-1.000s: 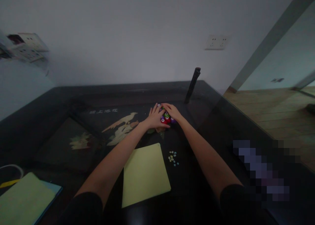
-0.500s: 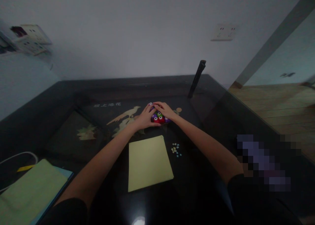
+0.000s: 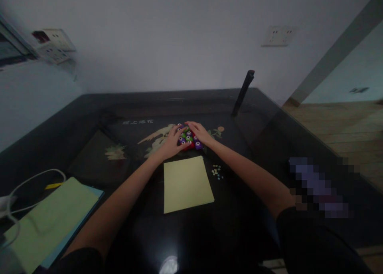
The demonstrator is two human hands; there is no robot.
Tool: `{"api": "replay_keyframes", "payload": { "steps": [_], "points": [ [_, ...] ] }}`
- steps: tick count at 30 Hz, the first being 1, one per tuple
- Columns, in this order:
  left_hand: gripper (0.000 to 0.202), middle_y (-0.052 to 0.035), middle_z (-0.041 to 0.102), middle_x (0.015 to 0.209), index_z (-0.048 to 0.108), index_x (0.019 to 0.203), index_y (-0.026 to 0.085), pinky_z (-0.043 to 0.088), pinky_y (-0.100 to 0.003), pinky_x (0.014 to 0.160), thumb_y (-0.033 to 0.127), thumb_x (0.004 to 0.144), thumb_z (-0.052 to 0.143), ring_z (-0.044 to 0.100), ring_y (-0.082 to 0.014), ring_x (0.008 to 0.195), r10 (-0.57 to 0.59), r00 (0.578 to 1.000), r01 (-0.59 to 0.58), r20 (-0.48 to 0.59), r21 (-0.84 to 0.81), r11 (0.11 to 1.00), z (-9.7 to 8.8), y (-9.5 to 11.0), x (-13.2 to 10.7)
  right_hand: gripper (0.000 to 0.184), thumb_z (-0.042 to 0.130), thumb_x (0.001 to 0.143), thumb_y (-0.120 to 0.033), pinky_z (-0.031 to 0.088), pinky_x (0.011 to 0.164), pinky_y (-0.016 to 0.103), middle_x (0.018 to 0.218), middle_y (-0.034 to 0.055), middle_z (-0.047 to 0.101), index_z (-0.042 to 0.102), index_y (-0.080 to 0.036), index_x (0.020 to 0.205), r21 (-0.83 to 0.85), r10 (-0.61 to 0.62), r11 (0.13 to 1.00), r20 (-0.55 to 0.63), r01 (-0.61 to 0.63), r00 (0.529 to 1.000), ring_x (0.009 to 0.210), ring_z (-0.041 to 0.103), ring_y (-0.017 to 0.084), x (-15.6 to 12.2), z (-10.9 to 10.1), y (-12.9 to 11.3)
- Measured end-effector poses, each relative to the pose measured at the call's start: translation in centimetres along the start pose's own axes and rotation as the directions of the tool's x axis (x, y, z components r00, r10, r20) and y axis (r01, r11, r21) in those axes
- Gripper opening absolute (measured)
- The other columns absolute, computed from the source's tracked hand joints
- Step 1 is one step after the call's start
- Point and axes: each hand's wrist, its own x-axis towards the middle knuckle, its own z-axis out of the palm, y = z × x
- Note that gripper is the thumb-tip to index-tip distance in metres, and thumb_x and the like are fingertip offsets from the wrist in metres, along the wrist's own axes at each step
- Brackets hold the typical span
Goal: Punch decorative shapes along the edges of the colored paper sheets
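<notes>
On the dark glossy tabletop sits a packed cluster of small purple, green and red pieces with white eye-like dots (image 3: 188,138). My left hand (image 3: 173,141) rests along the cluster's left side, fingers stretched over its far left part and thumb at the near edge. From the right, my right hand (image 3: 201,133) lies with its fingers extended across the far right part of the cluster. Both hands are open and touch the pieces without gripping one. Parts of the cluster are hidden under the fingers.
Nearer me lies a stack of yellow paper (image 3: 188,184), with tiny pale and blue bits (image 3: 216,171) to its right. Green sheets (image 3: 56,218) and a white cable (image 3: 36,172) are at left. A black upright rod (image 3: 243,93) stands at the back right.
My left hand has drawn slightly left, and more of the coloured pieces show between the hands. The camera view has shifted, so the paper appears farther up and right.
</notes>
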Motion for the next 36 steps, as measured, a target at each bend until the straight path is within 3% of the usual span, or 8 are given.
{"api": "replay_keyframes", "payload": {
  "steps": [3,7,10,13,19,28,33,36],
  "points": [
    [0.049,-0.0164,0.034,0.145,0.043,0.135,0.015,0.027,-0.044,0.113,0.04,0.092,0.047,0.032,-0.0265,0.137,-0.112,0.988,0.108,-0.11,-0.046,0.993,0.6,-0.5,2.0,0.047,0.033,0.096,-0.049,0.037,0.104,0.039,0.126,0.0097,0.061,0.06,-0.021,0.122,-0.045,-0.012,0.999,-0.02,0.011,1.0,0.121,0.052,0.021,-1.0,-1.0,-0.6],
    [0.036,-0.0138,0.05,0.132,0.053,0.125,0.015,0.033,-0.043,0.109,0.027,0.099,0.032,0.042,-0.0237,0.129,-0.201,0.967,0.183,-0.158,-0.124,0.975,1.3,-1.1,4.8,0.056,0.064,0.077,-0.054,0.025,0.112,0.047,0.138,0.0102,0.052,0.059,-0.022,0.123,-0.116,-0.08,0.99,0.05,0.085,0.996,0.133,0.038,0.028,-3.4,-1.5,-2.0],
    [0.028,-0.0109,0.057,0.122,0.056,0.119,0.017,0.048,-0.044,0.094,0.029,0.097,0.045,0.057,-0.0231,0.11,-0.21,0.968,0.184,-0.139,-0.176,0.967,1.7,-0.9,5.6,0.072,0.074,0.067,-0.054,0.02,0.113,0.052,0.145,0.0102,0.043,0.054,-0.024,0.129,-0.233,-0.118,0.961,0.143,0.15,0.983,0.14,0.025,0.032,-4.9,-1.2,-2.7],
    [0.031,-0.0093,0.059,0.12,0.056,0.118,0.017,0.053,-0.043,0.084,0.032,0.091,0.057,0.061,-0.0225,0.1,-0.214,0.97,0.185,-0.119,-0.213,0.959,2.1,-0.4,5.6,0.08,0.074,0.067,-0.054,0.02,0.114,0.053,0.147,0.0129,0.037,0.047,-0.021,0.135,-0.374,-0.105,0.913,0.175,0.164,0.979,0.14,0.022,0.033,-5.5,-0.6,-2.9],
    [0.045,-0.0096,0.069,0.109,0.067,0.103,0.013,0.044,-0.035,0.098,0.023,0.098,0.024,0.06,-0.0202,0.106,-0.233,0.968,0.201,-0.097,-0.261,0.944,2.9,0.8,6.1,0.09,0.073,0.066,-0.056,0.022,0.112,0.057,0.146,0.0215,0.034,0.042,-0.013,0.138,-0.407,-0.052,0.908,0.125,0.099,0.991,0.138,0.022,0.04,-5.6,0.4,-2.1],
    [0.04,-0.0042,0.066,0.121,0.065,0.111,0.018,0.041,-0.033,0.103,0.019,0.094,0.029,0.059,-0.0171,0.113,-0.092,0.993,0.109,0.068,-0.312,0.944,2.2,1.5,7.1,0.08,0.068,0.07,-0.059,0.024,0.109,0.063,0.143,0.0182,0.038,0.044,-0.019,0.135,-0.413,-0.003,0.911,0.016,0.009,1.0,0.137,0.022,0.041,-5.1,0.3,-1.3],
    [0.04,-0.0079,0.061,0.128,0.058,0.119,0.018,0.04,-0.032,0.104,0.025,0.097,0.025,0.055,-0.0169,0.118,-0.079,0.996,0.084,0.032,-0.283,0.956,1.7,0.7,6.8,0.086,0.071,0.066,-0.061,0.023,0.108,0.064,0.143,0.02,0.036,0.044,-0.017,0.136,-0.401,0.03,0.915,-0.029,-0.039,0.999,0.137,0.021,0.044,-4.9,1.0,-2.0],
    [0.045,-0.0115,0.059,0.128,0.055,0.122,0.015,0.04,-0.037,0.103,0.029,0.099,0.018,0.054,-0.0202,0.12,-0.088,0.996,0.08,-0.021,-0.236,0.968,0.9,0.0,6.0,0.08,0.069,0.068,-0.06,0.024,0.109,0.06,0.143,0.0176,0.037,0.046,-0.019,0.134,-0.386,0.015,0.922,-0.024,-0.023,1.0,0.136,0.025,0.041,-5.2,-0.2,-2.5]
  ]
}}
